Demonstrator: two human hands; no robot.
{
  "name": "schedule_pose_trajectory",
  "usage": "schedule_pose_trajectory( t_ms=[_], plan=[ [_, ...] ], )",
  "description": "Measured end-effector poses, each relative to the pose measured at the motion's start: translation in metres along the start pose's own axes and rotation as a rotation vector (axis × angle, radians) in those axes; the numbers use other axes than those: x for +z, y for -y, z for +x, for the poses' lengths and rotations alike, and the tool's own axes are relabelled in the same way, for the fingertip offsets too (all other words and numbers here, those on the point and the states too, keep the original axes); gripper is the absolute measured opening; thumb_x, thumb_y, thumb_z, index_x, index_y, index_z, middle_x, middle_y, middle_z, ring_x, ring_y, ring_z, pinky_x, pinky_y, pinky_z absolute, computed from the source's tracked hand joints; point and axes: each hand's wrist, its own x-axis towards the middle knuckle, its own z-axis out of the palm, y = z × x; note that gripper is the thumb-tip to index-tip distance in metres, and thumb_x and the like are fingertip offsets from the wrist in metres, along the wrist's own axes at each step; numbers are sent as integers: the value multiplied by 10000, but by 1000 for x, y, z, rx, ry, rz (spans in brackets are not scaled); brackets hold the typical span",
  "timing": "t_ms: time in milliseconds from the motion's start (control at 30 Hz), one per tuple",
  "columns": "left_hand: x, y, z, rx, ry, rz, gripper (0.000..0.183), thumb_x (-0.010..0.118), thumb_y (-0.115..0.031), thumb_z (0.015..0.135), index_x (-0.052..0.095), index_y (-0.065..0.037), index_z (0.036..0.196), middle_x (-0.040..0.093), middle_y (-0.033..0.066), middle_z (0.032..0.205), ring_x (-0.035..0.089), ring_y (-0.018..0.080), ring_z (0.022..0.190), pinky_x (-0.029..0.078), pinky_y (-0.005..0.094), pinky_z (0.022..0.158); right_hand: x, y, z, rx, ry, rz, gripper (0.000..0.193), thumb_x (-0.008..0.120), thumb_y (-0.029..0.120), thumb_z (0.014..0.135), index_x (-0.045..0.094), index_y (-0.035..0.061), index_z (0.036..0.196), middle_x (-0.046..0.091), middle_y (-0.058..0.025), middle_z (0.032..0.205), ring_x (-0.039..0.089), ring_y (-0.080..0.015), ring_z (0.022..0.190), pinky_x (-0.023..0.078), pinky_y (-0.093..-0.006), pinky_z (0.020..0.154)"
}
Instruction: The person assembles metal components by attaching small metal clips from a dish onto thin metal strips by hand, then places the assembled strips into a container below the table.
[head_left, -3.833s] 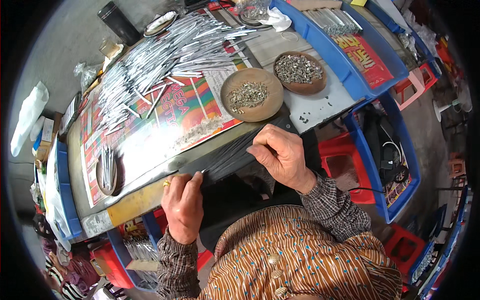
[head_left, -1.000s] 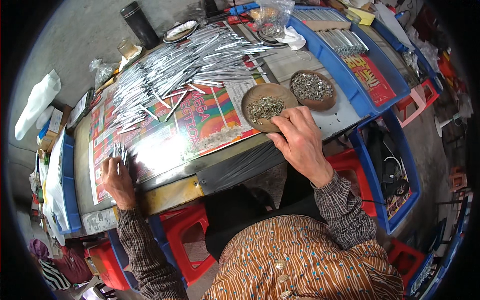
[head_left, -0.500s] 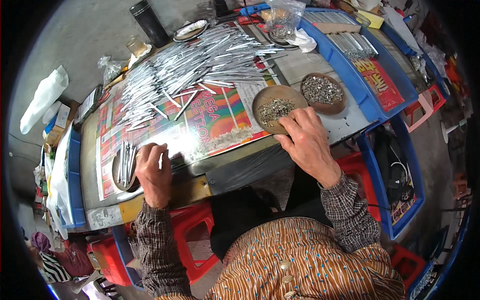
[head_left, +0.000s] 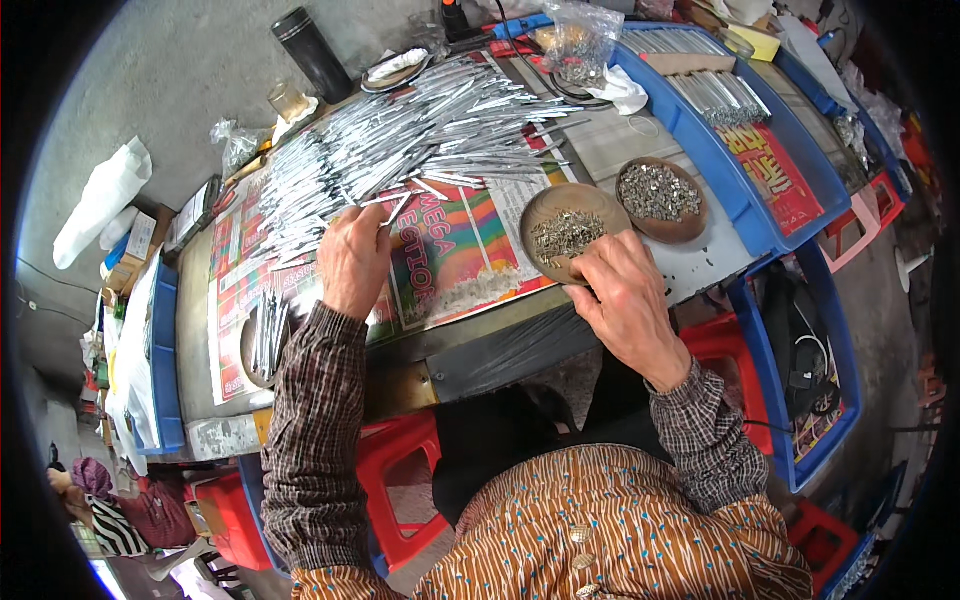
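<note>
My left hand (head_left: pixel 354 262) is at the near edge of a wide heap of thin silvery rods (head_left: pixel 400 130), its fingers closed on one rod (head_left: pixel 399 208) that sticks out of the heap. On the right, my right hand (head_left: pixel 630 305) dips its curled fingers over the near rim of a round wooden bowl (head_left: pixel 540 205). That bowl holds small brass-coloured pieces (head_left: pixel 565 236); the fingertips are pressed together, and whatever is between them is hidden. Beside my left forearm, a small oval dish (head_left: pixel 250 355) holds several silvery rods (head_left: pixel 268 335).
A second wooden bowl (head_left: pixel 680 228) of small silvery pieces stands right of the first. Further right is a blue tray (head_left: pixel 735 190) with bundled rods. A black cylinder (head_left: pixel 311 52) stands at the back. Red stools (head_left: pixel 400 485) are under the table, and another person (head_left: pixel 125 505) is at lower left.
My left hand has moved from beside the oval dish, up and right to the heap's edge. My right hand stays at the bowl of brass-coloured pieces. The whole view has shifted slightly.
</note>
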Motion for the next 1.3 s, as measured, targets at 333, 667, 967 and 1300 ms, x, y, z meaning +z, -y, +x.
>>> schedule_pose_trajectory(
  t_ms=[333, 667, 967, 1300],
  plan=[
    [35, 8, 19, -42, 33, 73, 105, 646, -92, 760, 612, -45, 848, 597, 152, 820, 592, 353, 790, 466, 446, 688, 4, -3, 2, 18, -37, 84, 152, 676, 32, 684, 581, 40, 802, 549, -75, 831, 511, -270, 857, 418, -397, 762],
    [28, 0, 7, -13, -43, -84, 97, 628, -42, 765, 558, -17, 828, 605, 162, 764, 587, 359, 733, 457, 438, 650, 6, -9, -2, 37, -122, 199, 165, 662, -3, 678, 550, 36, 793, 543, -74, 812, 528, -271, 828, 425, -396, 721],
    [-26, -68, -22, -340, 120, -863, 62, 548, 1, 858, 574, 13, 913, 572, 34, 706, 518, 78, 571, 425, 227, 531, 9, -9, -5, -6, -250, 263, 181, 656, -30, 690, 544, 30, 819, 561, -81, 804, 546, -279, 784, 449, -391, 688],
    [-28, -124, -78, -508, 95, -1258, 123, 580, -14, 897, 570, 15, 1016, 588, 19, 762, 466, 39, 574, 369, 182, 501, 3, 8, -15, 35, -237, 408, 185, 661, -61, 717, 567, 20, 855, 589, -85, 811, 563, -266, 777, 464, -362, 684]
  ],
)
